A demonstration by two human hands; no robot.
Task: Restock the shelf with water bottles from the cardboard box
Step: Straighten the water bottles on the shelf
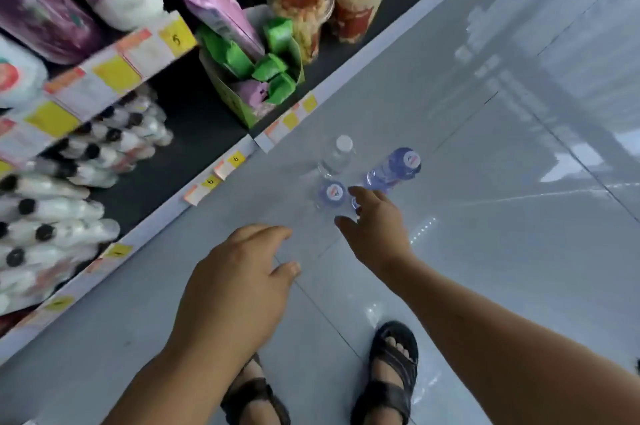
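Now: right hand (pixel 377 230) above water bottles (pixel 394 168) standing on floor (pixel 485 251) near shelf (pixel 194 126), fingers (pixel 358 196) spread, contact unclear. Left hand (pixel 235 289) hovers apart, fingers loosely curled, holding nothing.

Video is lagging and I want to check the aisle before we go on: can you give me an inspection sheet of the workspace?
Surface: glossy grey tiled floor, no spill seen.
Job's things: white-capped bottle, blue-capped bottle and second blue-capped bottle stand on the floor near the shelf edge; another blue cap is partly hidden under the right hand. No cardboard box clearly seen.
Clutter: nothing seen.
Hands: left hand hovers empty, fingers relaxed; right hand reaches over the bottles, fingers spread.
Cables: nothing seen.
Surroundings: shelf with black-capped bottles, green packet box, red-lidded snack cups; sandalled feet.
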